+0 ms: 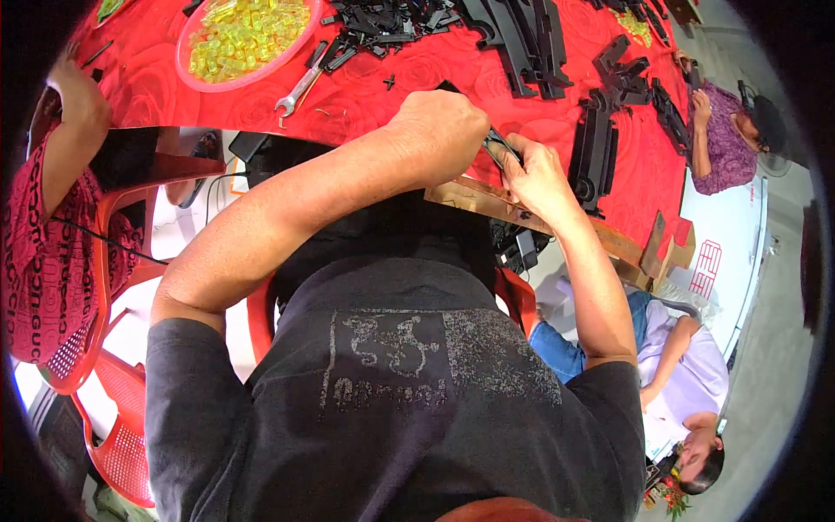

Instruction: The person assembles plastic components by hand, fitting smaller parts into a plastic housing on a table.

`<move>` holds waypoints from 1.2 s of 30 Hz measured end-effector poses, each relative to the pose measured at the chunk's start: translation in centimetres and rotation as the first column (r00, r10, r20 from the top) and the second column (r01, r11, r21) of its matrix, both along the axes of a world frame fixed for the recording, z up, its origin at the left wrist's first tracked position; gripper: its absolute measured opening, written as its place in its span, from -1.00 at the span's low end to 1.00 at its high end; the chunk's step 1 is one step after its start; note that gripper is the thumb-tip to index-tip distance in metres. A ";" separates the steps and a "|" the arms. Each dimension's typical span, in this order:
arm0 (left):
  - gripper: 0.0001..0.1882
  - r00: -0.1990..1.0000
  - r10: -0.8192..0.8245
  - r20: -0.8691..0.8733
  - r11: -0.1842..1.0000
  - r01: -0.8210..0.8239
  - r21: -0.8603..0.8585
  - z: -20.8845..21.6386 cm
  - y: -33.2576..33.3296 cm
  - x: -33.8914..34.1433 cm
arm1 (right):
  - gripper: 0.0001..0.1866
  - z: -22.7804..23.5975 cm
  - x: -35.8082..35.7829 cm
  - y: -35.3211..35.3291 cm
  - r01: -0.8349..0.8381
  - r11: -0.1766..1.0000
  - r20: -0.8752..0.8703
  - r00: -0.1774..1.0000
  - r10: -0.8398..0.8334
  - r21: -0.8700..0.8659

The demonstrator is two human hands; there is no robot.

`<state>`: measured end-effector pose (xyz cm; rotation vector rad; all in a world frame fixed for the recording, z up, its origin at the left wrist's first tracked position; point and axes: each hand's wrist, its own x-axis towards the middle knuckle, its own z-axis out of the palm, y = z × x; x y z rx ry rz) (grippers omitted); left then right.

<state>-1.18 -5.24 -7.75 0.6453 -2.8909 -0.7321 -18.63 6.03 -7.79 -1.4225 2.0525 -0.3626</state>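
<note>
Both of my hands are together at the near edge of the red-covered table. My left hand (pixel 442 132) is closed in a fist around one end of a long black part (pixel 501 148). Thumb and fingers of my right hand (pixel 537 178) pinch the other end of that part. Most of the part is hidden by my fingers, so its exact kind does not show. Just right of my right hand lies a long black plastic housing (pixel 593 148) on the red tablecloth (pixel 365 109).
A pink bowl (pixel 213 85) of yellow translucent pieces stands at the far left, near a metal wrench (pixel 300 91). Behind are small black parts (pixel 383 30) and long black housings (pixel 522 43). Red plastic chairs (pixel 117 435) and other people (pixel 726 139) are around the table.
</note>
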 end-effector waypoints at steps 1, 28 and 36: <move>-0.83 1.000 0.012 0.000 1.000 -0.012 -0.007 0.1 0.1 -0.1 | -0.78 0.0 0.0 0.0 -0.005 1.000 -0.003 1.000 0.005 -0.005; -0.74 0.911 0.263 -0.319 0.956 -0.200 0.216 -1.1 -0.1 2.2 | -0.48 -0.2 2.3 0.1 0.379 0.911 0.735 0.570 -0.368 0.162; -0.72 0.889 0.276 -0.365 0.952 -0.201 0.230 -1.1 -0.1 2.3 | -0.60 -0.2 4.4 0.3 0.522 0.838 0.920 0.229 -0.317 0.159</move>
